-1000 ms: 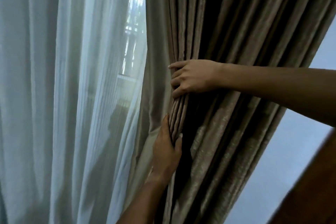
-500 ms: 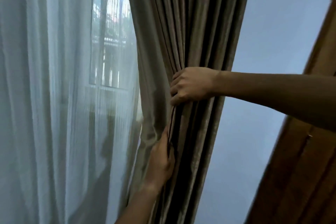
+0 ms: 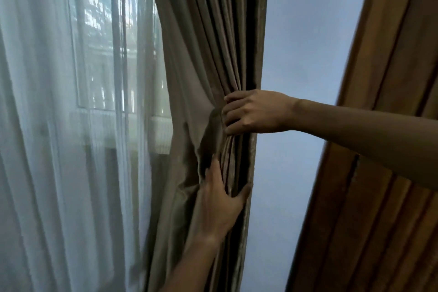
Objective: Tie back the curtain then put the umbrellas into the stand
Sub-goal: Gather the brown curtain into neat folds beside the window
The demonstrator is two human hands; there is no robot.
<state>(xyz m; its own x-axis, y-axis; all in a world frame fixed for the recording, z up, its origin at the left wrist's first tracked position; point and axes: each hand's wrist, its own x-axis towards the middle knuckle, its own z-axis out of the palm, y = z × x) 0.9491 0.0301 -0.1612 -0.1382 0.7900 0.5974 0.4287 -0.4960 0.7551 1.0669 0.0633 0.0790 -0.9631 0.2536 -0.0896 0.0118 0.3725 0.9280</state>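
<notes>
A heavy taupe curtain (image 3: 213, 31) hangs in the middle, gathered into a narrow bunch of pleats. My right hand (image 3: 253, 111) reaches in from the right and grips the bunch at mid height, fingers curled round the folds. Below it, my left hand (image 3: 222, 199) comes up from the bottom and clasps the same bunch, thumb on the right side of the pleats. No tie-back, umbrella or stand is in view.
A white sheer curtain (image 3: 59, 125) covers the window (image 3: 106, 54) on the left. Right of the taupe curtain is a bare pale blue wall (image 3: 303, 54). A brown wooden panelled door or cabinet (image 3: 379, 197) fills the right edge.
The taupe curtain has been drawn rightward and gathered tighter, baring more of the window. Both hands kept hold of it; the view swung right, showing the wall and wood panel.
</notes>
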